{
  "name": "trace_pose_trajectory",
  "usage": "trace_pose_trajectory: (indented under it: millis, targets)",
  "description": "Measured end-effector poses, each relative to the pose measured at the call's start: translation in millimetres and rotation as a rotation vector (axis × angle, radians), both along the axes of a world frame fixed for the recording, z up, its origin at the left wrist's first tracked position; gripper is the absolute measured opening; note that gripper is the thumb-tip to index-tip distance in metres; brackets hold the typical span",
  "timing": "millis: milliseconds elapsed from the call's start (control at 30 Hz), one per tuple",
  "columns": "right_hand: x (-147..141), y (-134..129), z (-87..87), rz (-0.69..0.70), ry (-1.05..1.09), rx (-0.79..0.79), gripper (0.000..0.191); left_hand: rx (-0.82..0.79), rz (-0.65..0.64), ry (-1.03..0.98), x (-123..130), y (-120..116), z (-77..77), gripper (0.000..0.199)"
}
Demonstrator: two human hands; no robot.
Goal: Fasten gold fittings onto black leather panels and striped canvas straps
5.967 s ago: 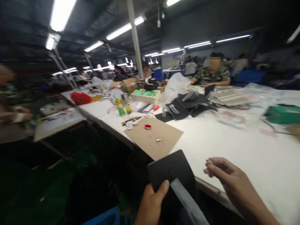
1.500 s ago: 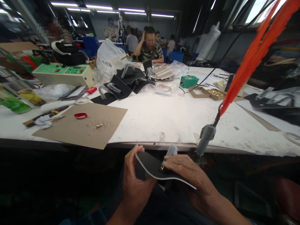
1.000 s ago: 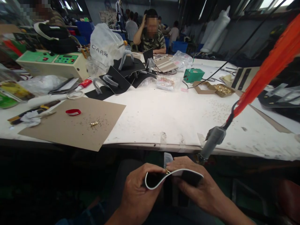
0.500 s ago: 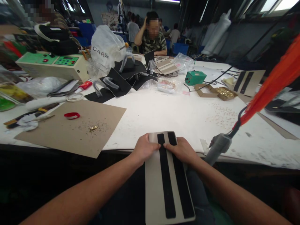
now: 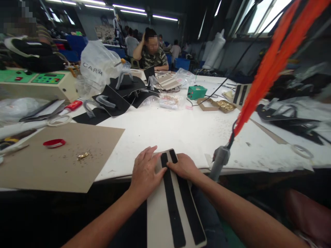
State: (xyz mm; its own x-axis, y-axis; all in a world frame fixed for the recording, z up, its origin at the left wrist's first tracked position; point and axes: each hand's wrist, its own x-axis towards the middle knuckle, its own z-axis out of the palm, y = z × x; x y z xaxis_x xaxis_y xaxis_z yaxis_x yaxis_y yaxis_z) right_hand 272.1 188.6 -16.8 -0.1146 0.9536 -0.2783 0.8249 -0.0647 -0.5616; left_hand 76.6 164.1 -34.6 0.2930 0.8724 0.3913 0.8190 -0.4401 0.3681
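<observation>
A stiff beige panel (image 5: 157, 220) with two long black strips (image 5: 173, 210) rests over my lap, its far end at the table's front edge. My right hand (image 5: 183, 166) grips its upper right edge, thumb on top near the strips and the other fingers out of sight beneath. At the upper left edge lies my left hand (image 5: 146, 170), fingers stretched out above the panel and thumb touching the left strip. The panel's near end runs out of view.
On the left, a brown board (image 5: 103, 148) carries a red ring (image 5: 54, 143) and small gold pieces (image 5: 82, 156). Black panels (image 5: 116, 100) with wrapped handles lie behind. A green box (image 5: 197, 92) and gold bits in a carton (image 5: 225, 106) stand farther right. An orange-tasselled grey tool (image 5: 221, 158) hangs at right.
My left hand has loosened from the panel's edge, its fingers now showing on top. The right hand keeps its grip. The view has turned right and up, and the panel tilts slightly more.
</observation>
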Motion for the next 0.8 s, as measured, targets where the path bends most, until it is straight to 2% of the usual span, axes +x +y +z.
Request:
trace_pose_trajectory:
  millis: [67,167,233,300,333,400,433,500,567,600,700,800]
  targets:
    - [-1.0,3.0,1.2,-0.003,0.017,0.003,0.035,0.01,-0.059,0.001,-0.5,3.5,-12.0,0.035]
    - [0.0,-0.1,1.5,-0.022,0.049,0.049,0.037,-0.003,-0.063,-0.071,-1.3,15.4,-31.3,0.033]
    - [4.7,-14.1,2.2,-0.072,0.148,0.179,0.042,0.019,-0.065,-0.098,-3.3,23.2,-40.6,0.035]
    - [16.4,-38.4,4.9,-0.13,0.335,0.383,0.047,0.046,-0.075,-0.097,-6.3,28.3,-46.1,0.036]
    - [26.2,-52.7,7.1,-0.155,0.43,0.483,0.043,0.058,-0.08,-0.09,-7.7,29.9,-47.7,0.036]
    - [55.6,-79.0,12.3,-0.22,0.504,0.594,0.02,0.077,-0.085,-0.074,-9.8,31.7,-49.3,0.035]
    - [75.3,-87.9,14.5,-0.283,0.481,0.613,0.019,0.085,-0.086,-0.067,-10.3,32.4,-49.4,0.035]
    - [121.9,-92.2,15.5,-0.457,0.405,0.572,0.032,0.102,-0.085,-0.063,-10.7,33.8,-48.9,0.033]
    - [171.7,-77.6,9.9,-0.64,0.34,0.486,0.045,0.115,-0.091,-0.063,-10.8,35.6,-48.4,0.031]
    - [195.0,-64.8,4.8,-0.68,0.274,0.46,0.049,0.118,-0.097,-0.062,-10.9,36.5,-48.5,0.03]
    - [248.8,-18.3,-13.1,-0.709,0.162,0.442,0.05,0.122,-0.107,-0.061,-11.4,38.3,-50.3,0.03]
    - [276.1,20.3,-24.6,-0.648,0.034,0.436,0.042,0.114,-0.1,-0.063,-11.9,38.4,-53.3,0.032]
